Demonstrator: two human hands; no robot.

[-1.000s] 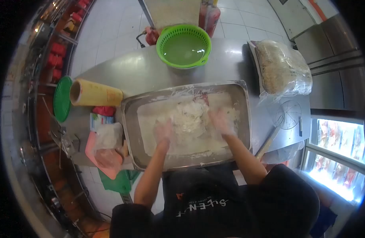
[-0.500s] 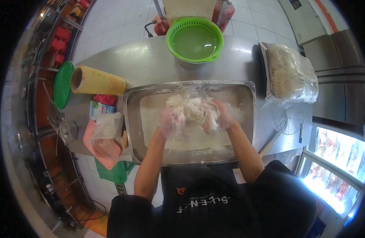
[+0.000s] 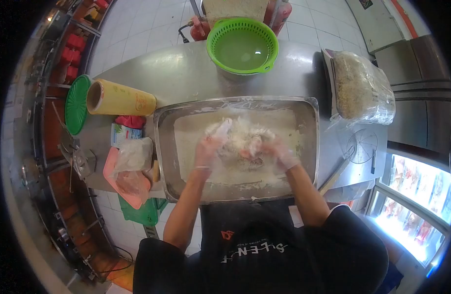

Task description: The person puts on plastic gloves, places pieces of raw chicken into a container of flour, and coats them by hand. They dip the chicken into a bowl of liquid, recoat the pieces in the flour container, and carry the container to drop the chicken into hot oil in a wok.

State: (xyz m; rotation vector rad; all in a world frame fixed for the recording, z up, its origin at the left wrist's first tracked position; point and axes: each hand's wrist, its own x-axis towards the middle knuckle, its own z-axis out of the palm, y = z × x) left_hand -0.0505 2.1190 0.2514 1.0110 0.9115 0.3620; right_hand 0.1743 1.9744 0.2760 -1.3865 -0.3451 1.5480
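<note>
I have both hands down in the tray (image 3: 311,166), one at either side of a loose, flour-covered heap (image 3: 240,134) that sits near the middle, on a bed of flour (image 3: 188,132). My left hand (image 3: 210,148) is against the heap's left side, its fingers up toward a white, coated piece; my right hand (image 3: 279,153) is at the other side, fingers curled in toward the heap near a pinkish patch. Blur and flour hide my fingertips, so I cannot tell how far either grip is closed or whether it has firm hold of a piece. I judge the step in hand to be tossing and coating the pieces in flour. Pink shows through at the near side, so the coating looks uneven to me; the next move calls for a loose, cupped grip on both sides, scooping from underneath and bringing dry flour over those patches without squeezing the pieces together.
</note>
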